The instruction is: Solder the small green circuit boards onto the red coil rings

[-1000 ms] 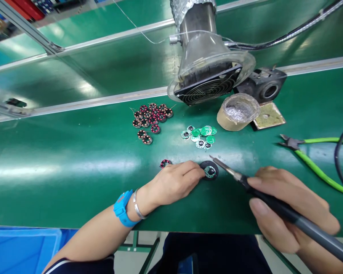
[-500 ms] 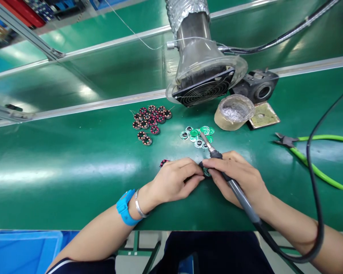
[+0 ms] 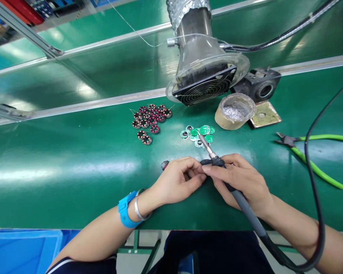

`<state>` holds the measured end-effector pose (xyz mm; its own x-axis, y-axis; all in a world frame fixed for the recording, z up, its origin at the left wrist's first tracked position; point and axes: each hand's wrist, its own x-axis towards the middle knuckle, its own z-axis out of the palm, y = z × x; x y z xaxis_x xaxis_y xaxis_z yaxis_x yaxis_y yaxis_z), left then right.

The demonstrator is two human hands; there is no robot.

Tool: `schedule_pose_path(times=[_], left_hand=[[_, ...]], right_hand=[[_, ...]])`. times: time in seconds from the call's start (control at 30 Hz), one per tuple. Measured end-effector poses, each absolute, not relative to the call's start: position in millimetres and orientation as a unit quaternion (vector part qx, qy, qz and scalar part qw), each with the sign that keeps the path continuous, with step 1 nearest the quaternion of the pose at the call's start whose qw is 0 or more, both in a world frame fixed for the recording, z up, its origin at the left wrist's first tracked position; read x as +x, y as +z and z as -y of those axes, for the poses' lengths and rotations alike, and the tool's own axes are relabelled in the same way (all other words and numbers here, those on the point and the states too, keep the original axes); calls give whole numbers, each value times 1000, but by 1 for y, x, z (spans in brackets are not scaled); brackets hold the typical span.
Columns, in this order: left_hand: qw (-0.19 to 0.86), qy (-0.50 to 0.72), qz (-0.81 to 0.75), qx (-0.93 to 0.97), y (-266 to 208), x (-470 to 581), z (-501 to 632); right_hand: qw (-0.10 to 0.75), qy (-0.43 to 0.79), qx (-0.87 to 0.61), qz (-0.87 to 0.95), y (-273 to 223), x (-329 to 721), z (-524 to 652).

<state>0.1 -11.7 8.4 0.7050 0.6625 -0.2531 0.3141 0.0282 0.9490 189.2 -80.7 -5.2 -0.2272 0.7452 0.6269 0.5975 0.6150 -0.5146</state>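
Observation:
My right hand (image 3: 241,180) is closed around the dark grip of a soldering iron (image 3: 244,205), whose metal tip points up and away, over small round circuit boards (image 3: 204,131). Thumb and fingers of my left hand (image 3: 181,179) are pinched together at a small dark round part (image 3: 206,162), mostly hidden between the hands. My right fingertips meet it from the other side. Just beyond my left knuckles lies one wound motor stator (image 3: 165,164), partly covered by the hand.
Several copper-wound stators (image 3: 152,118) are grouped at the back. A fume extractor (image 3: 205,85) hangs above. Behind the boards stand a tub of silvery scraps (image 3: 224,121), an iron stand (image 3: 263,89) and a sponge tray (image 3: 267,118). Green-handled cutters (image 3: 290,141) lie right, by the iron's cable (image 3: 313,171).
The small part between my hands has turned; its green patterned face showed before, and now its dark side shows. The iron shifted slightly. The stator by my left hand has turned a little.

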Motion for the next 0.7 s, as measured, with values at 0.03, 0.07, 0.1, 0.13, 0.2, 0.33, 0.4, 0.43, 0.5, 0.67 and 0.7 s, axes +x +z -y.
schedule_pose_path(times=[0.03,0.07,0.1,0.13,0.2,0.33,0.4,0.43,0.5,0.67,0.7], left_hand=[[611,149,-352,693,9,0,12],[600,158,-346,704,10,0,12],[589,164,-342,714,11,0,12],[580,166,-341,721,11,0,12],[572,159,-345,727,11,0,12],[569,160,-353,725,8,2,13],[561,172,-350,730,8,3,14],[554,179,-346,736,8,3,14],[533,190,-336,753,8,4,15],[562,160,-374,720,9,4,16],[586,147,-384,698,8,4,16]], right_hand=[[450,77,-435,776,-4,189,80],[451,71,-440,773,-3,188,79],[450,65,-446,771,-2,188,79],[449,59,-452,769,-1,188,78],[445,54,-461,766,0,188,78],[438,55,-473,762,1,188,77],[430,54,-480,762,1,188,77],[427,55,-485,761,0,188,77],[424,62,-493,757,1,188,77],[433,83,-477,761,4,188,77],[433,85,-474,762,4,188,77]])
